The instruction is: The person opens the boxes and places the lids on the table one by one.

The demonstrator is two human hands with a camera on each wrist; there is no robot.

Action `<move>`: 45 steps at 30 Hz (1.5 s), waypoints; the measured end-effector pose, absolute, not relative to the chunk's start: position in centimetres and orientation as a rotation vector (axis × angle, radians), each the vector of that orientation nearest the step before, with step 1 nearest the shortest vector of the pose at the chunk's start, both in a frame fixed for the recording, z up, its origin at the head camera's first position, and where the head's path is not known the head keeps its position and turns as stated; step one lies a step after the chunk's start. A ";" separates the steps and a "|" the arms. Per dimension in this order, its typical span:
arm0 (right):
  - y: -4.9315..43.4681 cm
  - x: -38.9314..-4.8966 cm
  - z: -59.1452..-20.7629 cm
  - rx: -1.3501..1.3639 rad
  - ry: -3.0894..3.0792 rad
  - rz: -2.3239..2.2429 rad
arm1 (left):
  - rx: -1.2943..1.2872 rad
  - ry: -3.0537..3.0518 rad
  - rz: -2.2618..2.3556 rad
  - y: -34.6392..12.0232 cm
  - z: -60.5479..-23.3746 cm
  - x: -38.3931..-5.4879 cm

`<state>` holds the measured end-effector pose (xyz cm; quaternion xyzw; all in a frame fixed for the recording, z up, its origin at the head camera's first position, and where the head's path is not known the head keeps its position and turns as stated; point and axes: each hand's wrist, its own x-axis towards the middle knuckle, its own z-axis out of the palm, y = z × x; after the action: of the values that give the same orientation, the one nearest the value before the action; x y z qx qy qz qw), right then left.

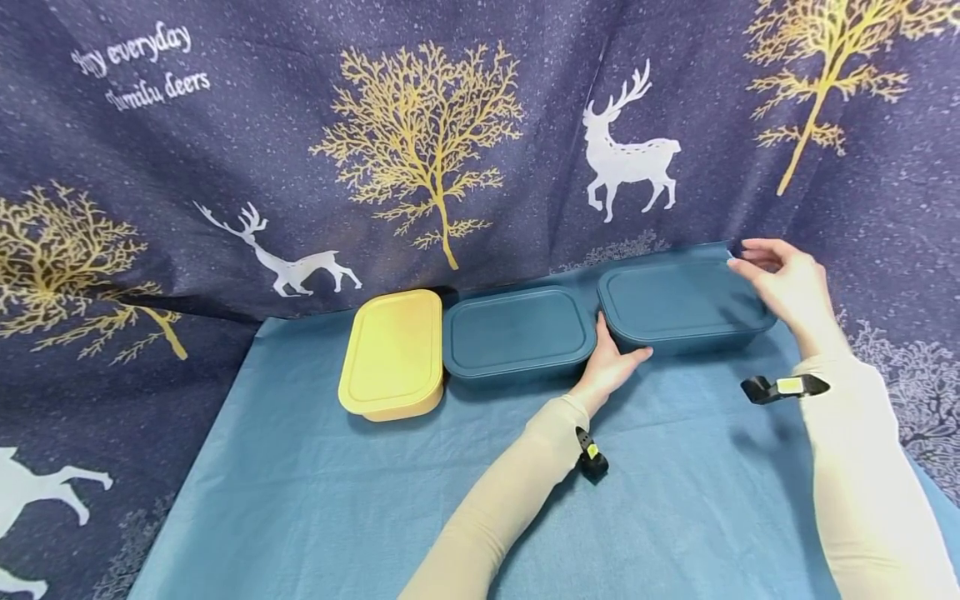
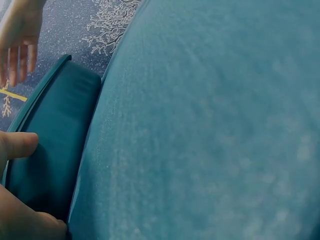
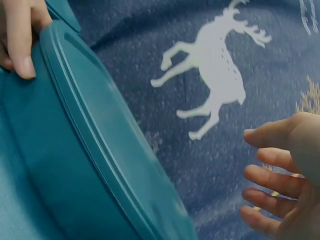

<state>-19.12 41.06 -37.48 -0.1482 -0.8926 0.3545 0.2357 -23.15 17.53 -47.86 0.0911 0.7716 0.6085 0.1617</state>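
Note:
Two dark blue lidded boxes stand in a row with a yellow lidded box (image 1: 392, 354). My left hand (image 1: 606, 364) is at the near left corner of the right-hand blue box (image 1: 682, 297), beside the middle blue box (image 1: 519, 331). Its thumb (image 2: 22, 145) lies on the front wall, while the other fingers reach round the end of the box into the gap. Apart from the box's far right corner, my right hand (image 1: 791, 283) hovers with fingers spread and nothing held, as the right wrist view shows (image 3: 285, 180).
A blue cloth (image 1: 300, 500) covers the table under the boxes. Behind them hangs a dark blue curtain (image 1: 525, 50) printed with white deer and gold trees, close to the boxes' back edges. Black straps circle both wrists.

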 end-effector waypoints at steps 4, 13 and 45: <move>39.6 -19.2 -37.1 -0.308 -2.552 0.962 | 0.259 2.204 1.717 17.3 -48.0 -23.2; 37.5 -19.1 -37.7 -0.138 -2.733 1.068 | 0.272 2.162 1.707 17.1 -47.9 -23.4; 35.2 -19.3 -42.7 0.508 -2.831 0.679 | 0.326 2.156 1.598 16.3 -48.0 -23.9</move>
<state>-19.26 35.25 -42.69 0.1712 -0.9538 0.2287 0.0928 -23.91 16.33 -47.99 0.1178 0.7785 0.5769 0.2175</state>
